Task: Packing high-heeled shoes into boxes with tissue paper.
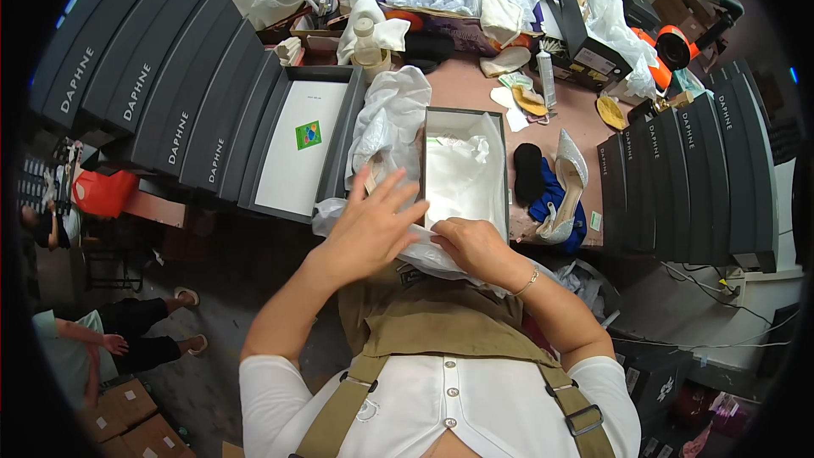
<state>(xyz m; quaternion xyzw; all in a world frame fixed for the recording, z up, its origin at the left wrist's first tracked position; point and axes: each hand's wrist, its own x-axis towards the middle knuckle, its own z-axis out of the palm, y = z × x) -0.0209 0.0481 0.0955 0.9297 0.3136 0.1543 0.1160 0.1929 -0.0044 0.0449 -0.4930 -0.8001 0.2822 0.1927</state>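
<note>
Left hand: spread open, laid flat on the tissue paper.
Right hand: closed on the tissue paper at the shoe box edge.

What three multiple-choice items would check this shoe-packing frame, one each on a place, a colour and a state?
1. Where does the glittery high-heeled shoe lie?
A. right of the open shoebox
B. inside the box
C. on the floor

2. What colour is the cloth under that shoe?
A. red
B. blue
C. yellow

3. How is the left hand?
A. fist clenched
B. fingers spread on white tissue paper
C. lifting a lid

Answers: 1 A, the shoe rests on the table beside the box; 2 B, blue fabric shows beneath it; 3 B, its fingers fan out over the paper, while the right hand pinches paper at the box's near edge.
</note>
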